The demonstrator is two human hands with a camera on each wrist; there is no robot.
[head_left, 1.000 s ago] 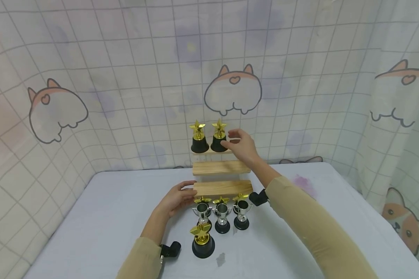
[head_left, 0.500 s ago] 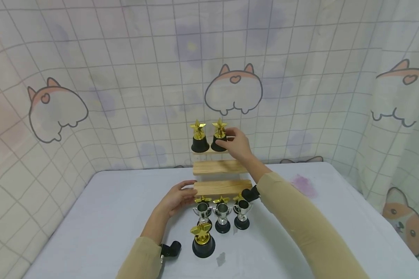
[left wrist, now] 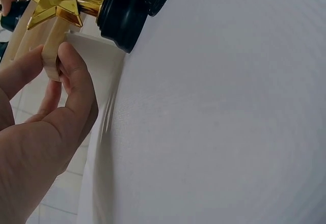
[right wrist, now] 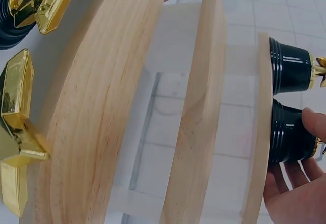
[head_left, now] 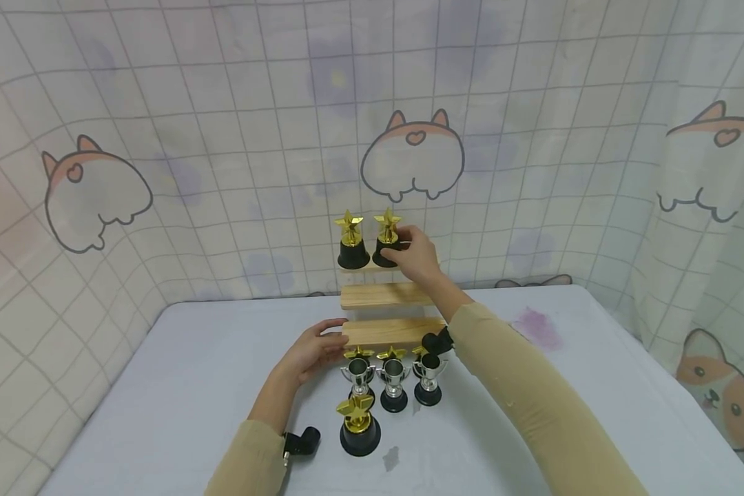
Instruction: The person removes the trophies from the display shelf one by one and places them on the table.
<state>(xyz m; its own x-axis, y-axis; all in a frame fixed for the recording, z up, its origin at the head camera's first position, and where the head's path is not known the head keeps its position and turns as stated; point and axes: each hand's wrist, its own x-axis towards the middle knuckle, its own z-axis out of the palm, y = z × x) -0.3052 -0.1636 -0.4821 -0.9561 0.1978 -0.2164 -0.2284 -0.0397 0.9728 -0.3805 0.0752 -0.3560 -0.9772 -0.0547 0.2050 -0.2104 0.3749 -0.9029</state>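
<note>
On the top board of a three-step wooden rack stand two gold star trophies with black bases. My right hand holds the right-hand star trophy, thumb on the front of its black base and fingers behind it. The other star trophy stands just to its left, apart from the hand. Down at the lowest board, my left hand pinches the left end between thumb and fingers, as the left wrist view confirms.
In front of the rack stand silver cup trophies in a row, with star trophies behind them, partly hidden. One more star trophy stands nearest me. The middle board lies between the others. A patterned curtain hangs behind the white table.
My right hand has moved left onto the right-hand top trophy and closed round its base. My left hand stays at the lowest board's end.
</note>
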